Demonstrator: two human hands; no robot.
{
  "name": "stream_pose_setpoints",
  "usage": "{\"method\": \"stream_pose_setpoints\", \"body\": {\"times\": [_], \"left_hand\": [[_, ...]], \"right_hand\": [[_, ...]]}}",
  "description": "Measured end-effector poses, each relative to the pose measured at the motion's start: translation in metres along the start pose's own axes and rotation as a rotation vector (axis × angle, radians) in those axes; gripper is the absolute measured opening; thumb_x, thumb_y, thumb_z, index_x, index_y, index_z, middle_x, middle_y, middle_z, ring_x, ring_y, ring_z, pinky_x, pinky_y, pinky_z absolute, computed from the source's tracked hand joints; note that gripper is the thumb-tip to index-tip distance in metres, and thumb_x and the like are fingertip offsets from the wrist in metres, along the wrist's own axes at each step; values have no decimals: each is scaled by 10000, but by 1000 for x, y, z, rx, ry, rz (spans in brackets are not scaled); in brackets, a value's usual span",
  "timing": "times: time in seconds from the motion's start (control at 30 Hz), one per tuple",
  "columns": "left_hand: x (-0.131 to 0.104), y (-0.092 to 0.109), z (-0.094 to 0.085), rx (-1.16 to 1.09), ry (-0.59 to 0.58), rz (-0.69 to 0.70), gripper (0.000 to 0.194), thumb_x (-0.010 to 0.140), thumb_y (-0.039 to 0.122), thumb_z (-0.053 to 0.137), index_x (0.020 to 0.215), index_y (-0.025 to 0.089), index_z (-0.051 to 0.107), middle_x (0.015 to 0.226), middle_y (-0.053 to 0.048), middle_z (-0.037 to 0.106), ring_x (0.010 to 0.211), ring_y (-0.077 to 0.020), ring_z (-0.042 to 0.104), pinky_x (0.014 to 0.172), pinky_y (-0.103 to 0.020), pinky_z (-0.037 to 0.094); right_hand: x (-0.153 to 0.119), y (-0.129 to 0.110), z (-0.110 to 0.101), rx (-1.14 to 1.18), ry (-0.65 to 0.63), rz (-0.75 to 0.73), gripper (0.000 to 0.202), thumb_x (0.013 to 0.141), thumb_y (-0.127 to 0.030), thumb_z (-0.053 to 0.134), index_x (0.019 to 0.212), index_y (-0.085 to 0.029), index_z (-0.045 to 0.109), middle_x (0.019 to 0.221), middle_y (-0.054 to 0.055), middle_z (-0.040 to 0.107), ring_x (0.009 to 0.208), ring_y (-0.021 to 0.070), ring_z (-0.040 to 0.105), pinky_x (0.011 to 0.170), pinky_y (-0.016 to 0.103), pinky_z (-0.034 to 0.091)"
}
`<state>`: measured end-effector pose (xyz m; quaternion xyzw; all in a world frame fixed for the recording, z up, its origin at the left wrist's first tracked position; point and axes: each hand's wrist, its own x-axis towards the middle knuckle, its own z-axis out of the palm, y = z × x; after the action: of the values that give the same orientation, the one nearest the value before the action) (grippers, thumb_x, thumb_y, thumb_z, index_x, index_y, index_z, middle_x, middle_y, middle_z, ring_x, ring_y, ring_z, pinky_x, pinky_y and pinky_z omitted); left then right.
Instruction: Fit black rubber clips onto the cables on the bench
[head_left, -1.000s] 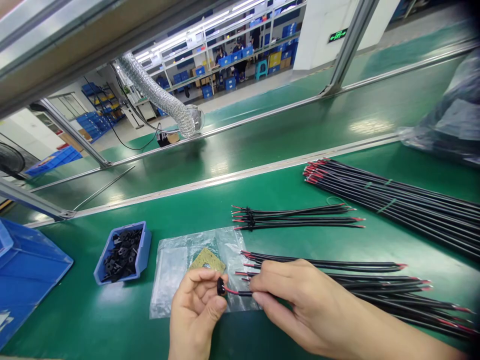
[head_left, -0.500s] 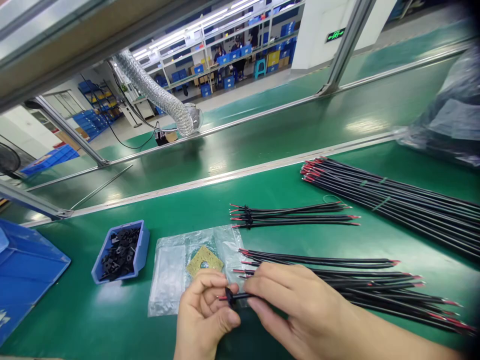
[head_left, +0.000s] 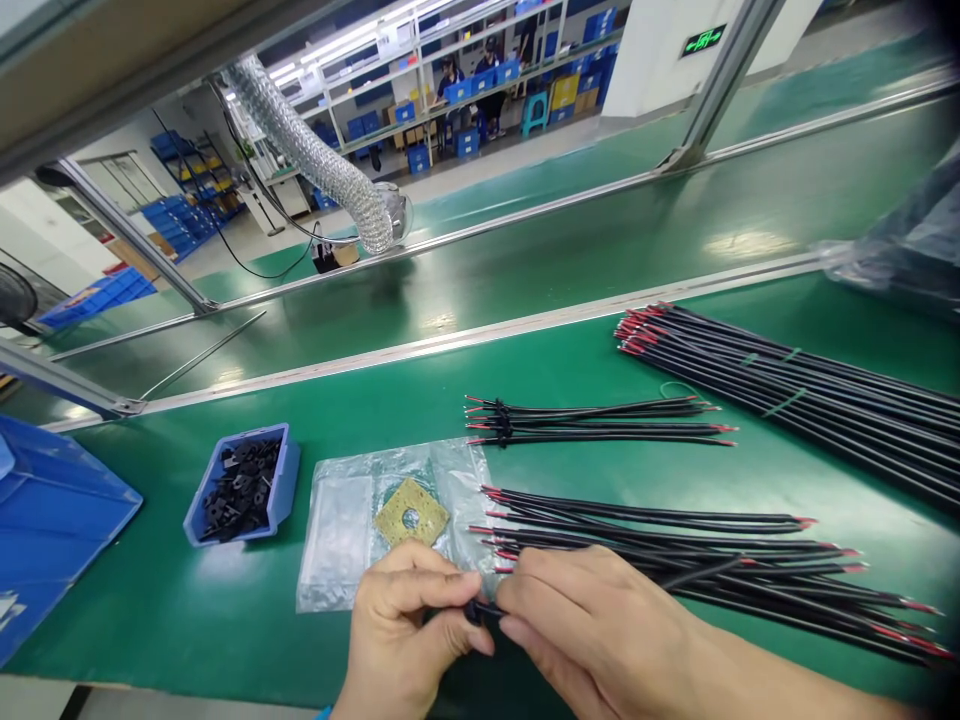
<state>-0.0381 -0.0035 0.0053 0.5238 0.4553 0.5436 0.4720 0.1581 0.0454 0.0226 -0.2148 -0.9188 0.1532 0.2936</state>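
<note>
My left hand (head_left: 405, 625) pinches a small black plastic part (head_left: 472, 610) between thumb and fingertips; the part sits around a black cable (head_left: 490, 609). Just to the right, my right hand (head_left: 600, 620) is closed on that same cable, its fingertips close to the left ones. The cable's far end is hidden behind the hands. Beneath and right of my right hand lie several loose black cables (head_left: 645, 515) with red wire ends. Farther back, a small group of cables (head_left: 622, 425) carries similar black parts (head_left: 502, 425) near their left ends.
A blue bin (head_left: 285, 480) of black parts stands left. A yellowish square pad with a hole (head_left: 424, 505) lies on a clear plastic bag (head_left: 337, 550). A tied cable bundle (head_left: 750, 370) lies right, a larger blue bin (head_left: 60, 540) far left, and metal framing (head_left: 525, 325) crosses behind.
My left thumb and fingers have closed over the black part, covering the red wire tip that showed before. The right hand stays on the cable. The view has shifted slightly.
</note>
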Motion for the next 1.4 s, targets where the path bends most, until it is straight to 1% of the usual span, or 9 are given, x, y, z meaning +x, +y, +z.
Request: {"method": "stream_pose_setpoints", "body": {"times": [0.2, 0.33, 0.43, 0.6, 0.8, 1.07, 1.23, 1.33, 1.4], "left_hand": [[3, 4, 0, 129, -36, 83, 242, 732, 186, 824, 920, 337, 804, 722, -32, 717, 572, -122, 669, 539, -206, 550], [3, 0, 8, 163, 28, 145, 277, 710, 179, 838, 929, 345, 801, 694, -20, 716, 585, -127, 677, 548, -197, 546], [5, -2, 13, 190, 77, 130, 215, 742, 205, 816, 922, 323, 806, 674, -22, 695, 588, -131, 653, 555, -212, 532], [8, 2, 12, 184, 147, 52, 162, 700, 290, 850, 856, 275, 813, 672, -19, 638, 608, -133, 600, 551, -217, 480], [8, 4, 12, 212, 86, 79, 186, 713, 225, 839, 883, 296, 812, 671, -16, 667, 610, -126, 605, 559, -207, 475], [8, 6, 11, 204, 63, 36, 245, 687, 246, 859, 922, 288, 803, 766, -29, 712, 697, -142, 656, 669, -220, 542], [4, 3, -2, 91, 85, -122, 485, 637, 278, 890, 1100, 279, 746, 957, -57, 730, 830, -190, 707, 761, -261, 597], [3, 5, -26, 187, 142, -143, 388, 719, 304, 830, 1088, 232, 736, 983, -78, 729, 823, -195, 711, 759, -277, 605], [4, 10, -53, 349, 263, -100, 307, 783, 331, 766, 1064, 214, 726, 980, -80, 727, 834, -200, 708, 752, -280, 601]], "right_hand": [[2, -2, 6, 3, 45, 27, 296, 959, -110, 358, 809, -184, 602, 687, 28, 582, 620, 147, 568, 572, 259, 472], [2, -3, 10, 2, 93, 30, 312, 940, -78, 349, 767, -200, 578, 661, 12, 573, 578, 127, 545, 540, 239, 450], [4, 0, 10, 29, 112, 38, 305, 940, -74, 346, 753, -206, 548, 633, -9, 553, 549, 109, 515, 516, 221, 422], [5, 10, 4, 31, 13, 91, 251, 975, -157, 367, 843, -185, 578, 719, 17, 588, 628, 144, 541, 574, 269, 451], [1, 11, 6, 110, -75, 51, 251, 942, -103, 374, 781, -168, 555, 698, 18, 538, 611, 140, 488, 548, 276, 413], [7, 12, 2, 190, -64, 76, 242, 960, -121, 372, 808, -167, 554, 710, 20, 531, 612, 137, 478, 548, 268, 404], [9, 14, -1, 129, -35, 57, 233, 963, -113, 384, 916, -159, 607, 746, 30, 578, 661, 150, 528, 595, 270, 435], [9, 31, -10, -65, 83, 24, 196, 962, -127, 431, 953, -147, 626, 755, 38, 600, 665, 156, 539, 591, 272, 434], [10, 50, -19, -244, 191, 19, 168, 952, -128, 471, 978, -127, 636, 806, 63, 634, 708, 168, 557, 630, 281, 446]]}}
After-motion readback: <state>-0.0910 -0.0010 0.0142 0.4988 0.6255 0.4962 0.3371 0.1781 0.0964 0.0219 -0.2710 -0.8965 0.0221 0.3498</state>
